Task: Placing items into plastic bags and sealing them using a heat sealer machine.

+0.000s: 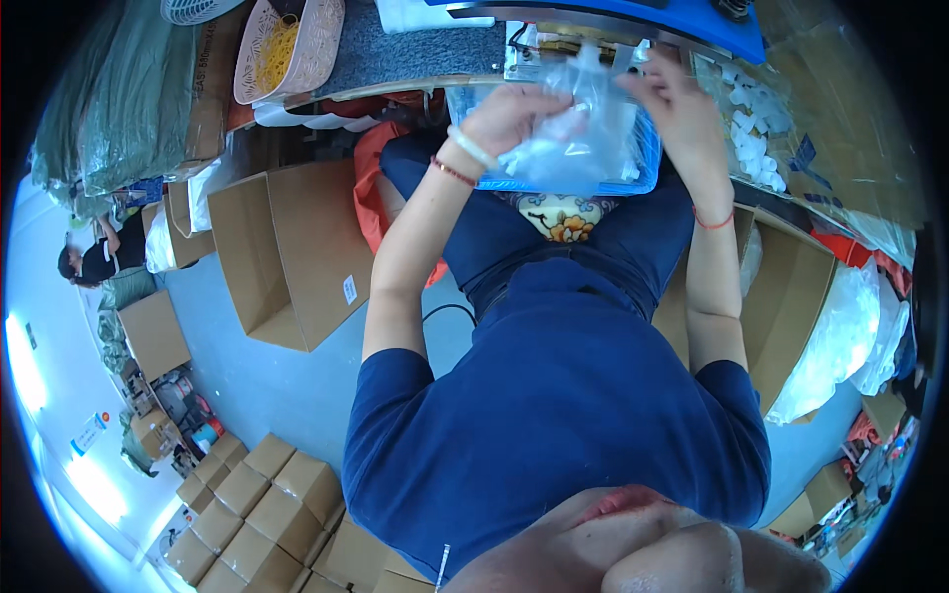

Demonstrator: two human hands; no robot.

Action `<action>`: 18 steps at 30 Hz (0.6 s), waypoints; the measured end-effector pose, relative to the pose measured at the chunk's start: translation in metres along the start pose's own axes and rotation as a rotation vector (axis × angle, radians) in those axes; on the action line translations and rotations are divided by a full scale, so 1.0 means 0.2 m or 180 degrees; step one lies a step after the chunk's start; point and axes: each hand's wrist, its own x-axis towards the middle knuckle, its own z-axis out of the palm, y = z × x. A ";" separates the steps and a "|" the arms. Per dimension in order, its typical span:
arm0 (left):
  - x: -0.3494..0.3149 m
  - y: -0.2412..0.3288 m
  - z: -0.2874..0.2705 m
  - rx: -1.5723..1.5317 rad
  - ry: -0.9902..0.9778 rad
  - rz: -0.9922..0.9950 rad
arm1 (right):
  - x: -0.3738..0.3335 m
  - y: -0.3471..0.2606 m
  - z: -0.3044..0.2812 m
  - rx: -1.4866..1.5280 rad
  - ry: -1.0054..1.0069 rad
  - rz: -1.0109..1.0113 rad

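Note:
My left hand (509,119) is closed, its thumb and fingers pinching the left side of a clear plastic bag (583,124). The bag hangs below the front of a blue machine (712,28) and is blurred. At the bag's upper right edge is my right hand (677,104), thumb and fingers bent and apart, with nothing visible between them. Under the bag, a blue plastic basket (647,168) rests at my lap and holds more clear plastic, mostly hidden by the bag.
A pink basket (321,59) with yellow rubber bands stands at the upper left. White pieces (756,128) lie on cardboard to the right. Open cartons stand by my left side (321,252) and right side (791,287). Stacked boxes (262,504) fill the lower left; a person (114,247) is farther off.

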 end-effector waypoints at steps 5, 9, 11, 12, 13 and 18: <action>0.21 -0.04 -0.09 -0.0371 0.0198 0.0159 | 0.02 0.40 -0.01 -0.1762 0.1470 0.0487; 0.19 -0.06 -0.14 0.0058 0.0301 0.0417 | 0.04 0.64 0.06 -0.2262 0.1035 0.0017; 0.13 0.01 -0.20 0.0846 0.0723 0.0832 | 0.06 0.68 0.07 -0.1781 0.1128 0.0146; 0.11 0.05 -0.23 0.1279 0.1120 0.0836 | 0.07 0.68 0.08 -0.1716 0.1274 0.0227; 0.12 0.13 -0.27 0.1991 0.1718 0.1675 | 0.07 0.67 0.07 -0.1664 0.1247 0.0005; 0.25 0.37 -0.61 0.6546 0.2534 0.1736 | 0.09 0.59 0.05 -0.1861 0.1128 0.0586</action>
